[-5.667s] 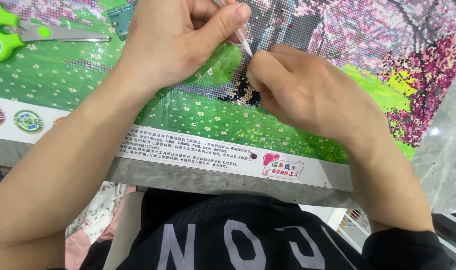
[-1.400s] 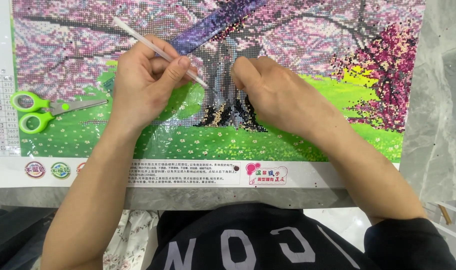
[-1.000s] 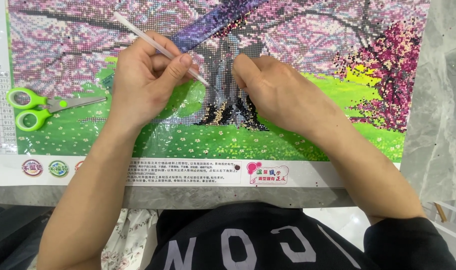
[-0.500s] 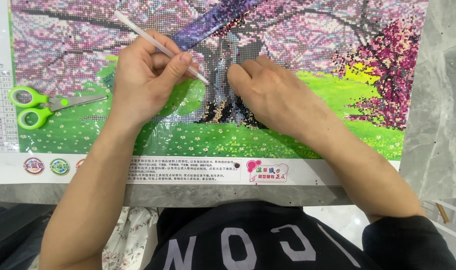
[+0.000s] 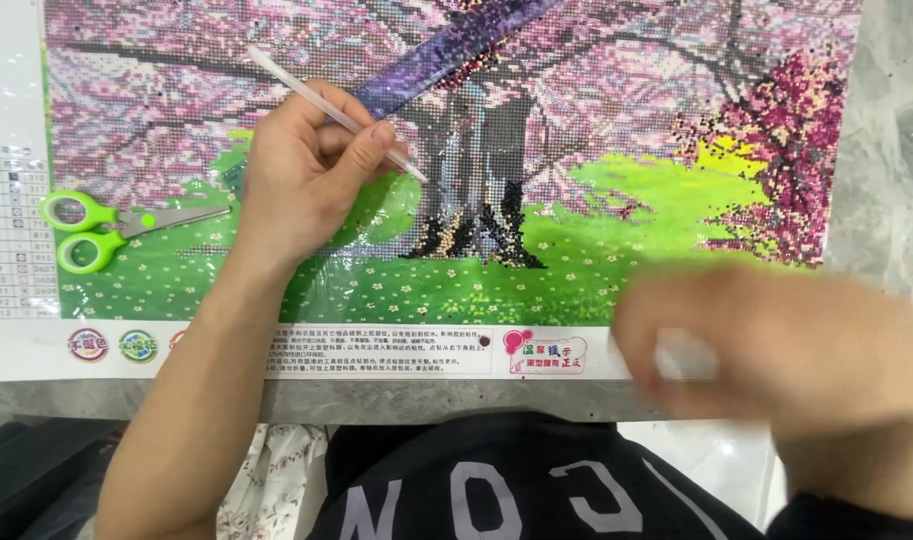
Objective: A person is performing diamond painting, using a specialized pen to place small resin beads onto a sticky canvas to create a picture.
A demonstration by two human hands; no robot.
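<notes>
On the beaded canvas, left hand pinches a slim white pen near the tree trunk. Right hand, blurred at the lower edge, finger state indeterminate. Green scissors lie left.

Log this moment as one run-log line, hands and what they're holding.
left hand: holds white pen tool over diamond painting canvas | right hand: blurred, off canvas | green scissors: on canvas

right hand motion-blurred, its grip unreadable, canvas top cut off
</notes>
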